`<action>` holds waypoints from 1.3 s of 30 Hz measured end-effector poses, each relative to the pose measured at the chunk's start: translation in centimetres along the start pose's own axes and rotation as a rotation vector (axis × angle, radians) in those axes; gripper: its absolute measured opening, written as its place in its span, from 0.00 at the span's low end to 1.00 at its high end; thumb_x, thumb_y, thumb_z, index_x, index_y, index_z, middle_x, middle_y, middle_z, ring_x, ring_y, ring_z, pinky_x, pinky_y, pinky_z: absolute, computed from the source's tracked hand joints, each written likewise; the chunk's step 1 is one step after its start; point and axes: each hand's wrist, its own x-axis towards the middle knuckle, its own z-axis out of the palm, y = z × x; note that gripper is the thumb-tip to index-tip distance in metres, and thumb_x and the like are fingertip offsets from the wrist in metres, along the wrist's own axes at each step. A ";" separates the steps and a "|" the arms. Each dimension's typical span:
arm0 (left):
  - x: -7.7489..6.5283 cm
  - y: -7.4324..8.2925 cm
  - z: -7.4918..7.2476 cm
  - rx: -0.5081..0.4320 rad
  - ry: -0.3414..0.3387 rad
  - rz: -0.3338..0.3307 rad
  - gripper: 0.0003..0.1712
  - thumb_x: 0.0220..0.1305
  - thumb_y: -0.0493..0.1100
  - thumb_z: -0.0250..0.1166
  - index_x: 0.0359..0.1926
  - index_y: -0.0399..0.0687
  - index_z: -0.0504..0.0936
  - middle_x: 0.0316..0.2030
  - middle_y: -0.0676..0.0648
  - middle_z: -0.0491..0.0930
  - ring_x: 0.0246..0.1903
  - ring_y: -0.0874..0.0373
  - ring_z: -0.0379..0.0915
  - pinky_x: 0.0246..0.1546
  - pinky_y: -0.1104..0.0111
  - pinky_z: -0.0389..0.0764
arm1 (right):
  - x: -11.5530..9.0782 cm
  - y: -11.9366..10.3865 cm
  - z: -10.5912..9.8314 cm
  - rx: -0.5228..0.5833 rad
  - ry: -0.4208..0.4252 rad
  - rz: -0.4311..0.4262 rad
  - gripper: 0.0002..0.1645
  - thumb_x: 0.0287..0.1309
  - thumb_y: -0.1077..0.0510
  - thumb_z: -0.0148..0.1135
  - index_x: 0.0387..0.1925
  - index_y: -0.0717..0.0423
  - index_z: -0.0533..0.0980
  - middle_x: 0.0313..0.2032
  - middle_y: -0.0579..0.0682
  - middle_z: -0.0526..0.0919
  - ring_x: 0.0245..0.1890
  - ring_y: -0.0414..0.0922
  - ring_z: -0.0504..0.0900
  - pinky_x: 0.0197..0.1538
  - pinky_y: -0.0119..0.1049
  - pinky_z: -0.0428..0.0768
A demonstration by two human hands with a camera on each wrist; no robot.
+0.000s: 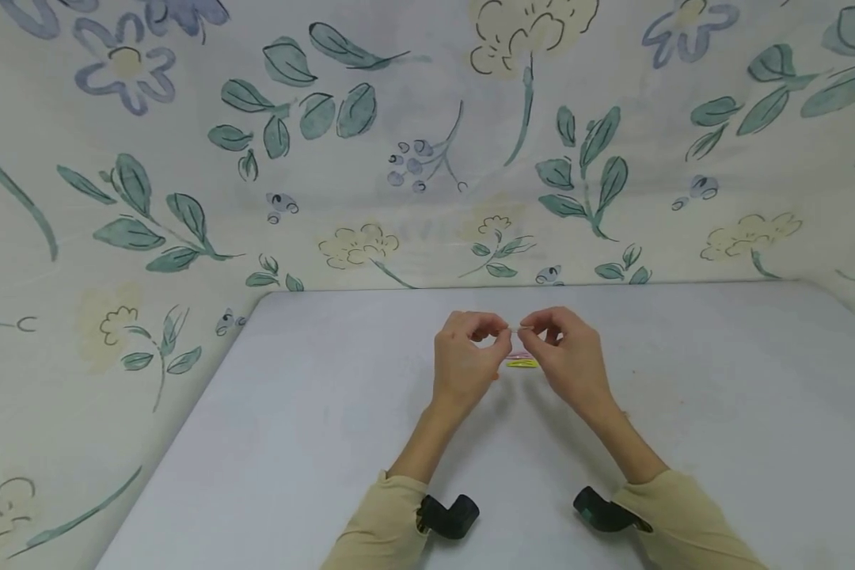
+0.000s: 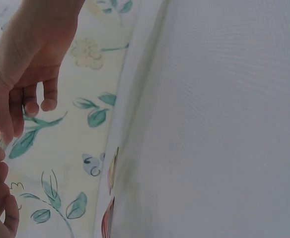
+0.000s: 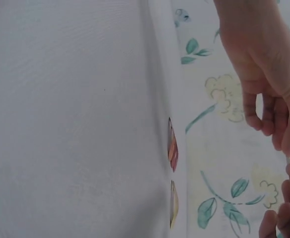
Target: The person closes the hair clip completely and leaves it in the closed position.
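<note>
Both hands meet above the far middle of the table in the head view, fingertips almost together. My left hand pinches one end of a small, slim, pale piece between thumb and index finger. The other end sits between the thumb and index finger of my right hand. Fingertips hide most of this piece, and I cannot tell its kind. Just below the hands on the table lie a yellow snap hair clip and a pinkish one, the latter partly behind the left thumb.
The white table ends at a far edge, where a floral cloth rises behind it. A black curved device sits at the left sleeve and another black device at the right sleeve.
</note>
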 end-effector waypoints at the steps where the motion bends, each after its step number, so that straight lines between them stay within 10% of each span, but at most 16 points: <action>1: 0.0 0.1 0.0 0.011 0.009 0.005 0.01 0.55 0.35 0.68 0.29 0.42 0.86 0.26 0.50 0.83 0.33 0.57 0.72 0.36 0.59 0.79 | 0.0 0.0 0.1 0.003 0.006 0.008 0.07 0.58 0.64 0.67 0.38 0.62 0.81 0.33 0.54 0.82 0.31 0.45 0.71 0.32 0.29 0.67; 8: 0.0 0.6 0.2 0.077 0.056 0.030 0.03 0.52 0.32 0.68 0.25 0.44 0.85 0.24 0.50 0.82 0.31 0.57 0.74 0.33 0.68 0.78 | -0.2 -0.1 0.4 0.008 0.029 0.046 0.07 0.59 0.62 0.67 0.39 0.61 0.81 0.33 0.54 0.83 0.31 0.45 0.71 0.32 0.29 0.68; 39: 0.3 -0.5 -0.9 -0.066 -0.114 -0.043 0.03 0.61 0.35 0.66 0.35 0.40 0.84 0.32 0.47 0.83 0.33 0.57 0.76 0.37 0.69 0.80 | 0.3 0.2 -0.3 0.019 -0.166 0.078 0.11 0.65 0.57 0.62 0.45 0.59 0.79 0.39 0.53 0.83 0.41 0.47 0.77 0.41 0.35 0.75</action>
